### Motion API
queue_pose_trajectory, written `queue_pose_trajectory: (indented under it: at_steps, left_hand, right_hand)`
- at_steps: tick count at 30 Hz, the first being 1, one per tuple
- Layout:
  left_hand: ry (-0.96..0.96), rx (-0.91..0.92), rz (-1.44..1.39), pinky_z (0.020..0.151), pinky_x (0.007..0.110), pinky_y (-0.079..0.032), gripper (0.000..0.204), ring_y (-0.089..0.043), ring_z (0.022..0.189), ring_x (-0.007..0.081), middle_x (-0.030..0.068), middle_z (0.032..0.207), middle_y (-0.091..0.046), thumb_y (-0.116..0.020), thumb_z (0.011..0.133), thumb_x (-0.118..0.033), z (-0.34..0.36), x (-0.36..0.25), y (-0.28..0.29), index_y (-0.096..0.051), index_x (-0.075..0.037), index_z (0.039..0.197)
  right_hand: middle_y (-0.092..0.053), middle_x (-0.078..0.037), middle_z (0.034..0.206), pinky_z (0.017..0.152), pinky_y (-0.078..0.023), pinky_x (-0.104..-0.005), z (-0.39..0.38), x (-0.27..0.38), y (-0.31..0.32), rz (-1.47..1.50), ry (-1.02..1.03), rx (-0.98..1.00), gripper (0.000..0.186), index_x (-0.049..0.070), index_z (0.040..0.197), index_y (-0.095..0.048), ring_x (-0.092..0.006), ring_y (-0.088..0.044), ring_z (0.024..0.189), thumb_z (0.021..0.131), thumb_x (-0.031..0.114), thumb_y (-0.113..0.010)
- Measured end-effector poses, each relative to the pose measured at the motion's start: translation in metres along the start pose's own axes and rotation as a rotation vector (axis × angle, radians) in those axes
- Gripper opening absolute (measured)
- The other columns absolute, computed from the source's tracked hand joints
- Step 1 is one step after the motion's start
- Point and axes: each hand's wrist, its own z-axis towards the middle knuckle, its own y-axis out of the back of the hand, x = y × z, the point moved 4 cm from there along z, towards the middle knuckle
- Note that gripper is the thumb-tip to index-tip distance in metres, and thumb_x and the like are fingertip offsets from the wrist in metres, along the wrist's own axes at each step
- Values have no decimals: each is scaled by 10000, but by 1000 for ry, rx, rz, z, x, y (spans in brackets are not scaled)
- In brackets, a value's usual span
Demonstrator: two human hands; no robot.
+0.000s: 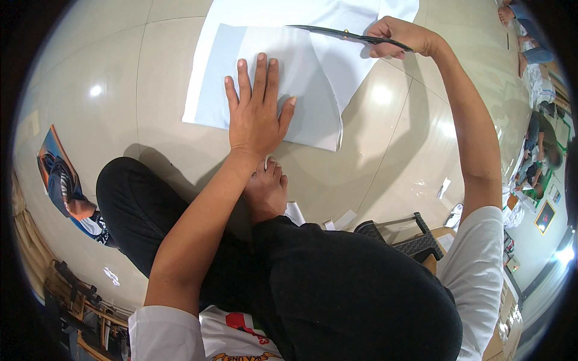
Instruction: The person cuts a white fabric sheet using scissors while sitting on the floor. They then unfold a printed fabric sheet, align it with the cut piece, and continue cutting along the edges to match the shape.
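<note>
My left hand [256, 108] lies open, fingers spread, on a pale grey-blue layer [319, 120] of what looks like fabric or paper. That layer rests over a larger white sheet [349, 15] on the floor, with a slanted cut or folded edge on its right. My right hand [397, 39] is closed on black scissors [325, 31] held across the upper edge of the layered material, with the blades pointing left. Whether the blade tips are cutting or only resting there is too small to tell.
Below the material are my bare foot [268, 189] and black-clad legs [361, 289]. A dark step stool [415, 240] and pale scraps [343, 219] lie lower right. Dark bundled items [66, 192] are at left, wooden furniture [84, 319] lower left. Other people [542, 150] sit along the far right.
</note>
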Motion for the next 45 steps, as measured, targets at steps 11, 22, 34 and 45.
queue_pose_trajectory:
  at_steps: [11, 22, 34, 45]
  left_hand:
    - [-1, 4, 9, 1268, 739, -154, 757, -141, 1638, 498, 184, 1777, -231, -501, 1105, -478, 0, 0, 2, -315, -41, 1695]
    - [1, 6, 2, 1269, 736, -151, 747, -147, 1635, 497, 188, 1774, -240, -500, 1107, -466, 0, 0, 2, -317, -41, 1694]
    - [-7, -2, 3, 1265, 737, -157, 740, -155, 1633, 499, 193, 1763, -266, -494, 1107, -464, 1, -1, 2, -323, -42, 1690]
    - [-13, -30, -12, 1256, 741, -166, 743, -182, 1628, 500, 195, 1757, -292, -513, 1096, -461, 0, -1, 3, -348, -39, 1685]
  right_hand:
    - [-480, 45, 546, 451, -332, -233, 9, 16, -8, 56, 43, -9, 346, 127, 670, -584, -55, -450, 456, 835, 325, -814]
    - [-500, 49, 544, 472, -349, -223, 12, 23, -13, 26, 31, -26, 345, 136, 664, -593, -50, -441, 445, 842, 329, -817]
    - [-490, 55, 541, 449, -332, -228, 15, 35, -18, 63, 9, -15, 356, 135, 655, -589, -44, -429, 447, 849, 318, -825]
    - [-476, 55, 526, 441, -296, -225, 23, 49, -22, 41, 38, -42, 370, 148, 651, -591, -40, -419, 441, 866, 340, -823]
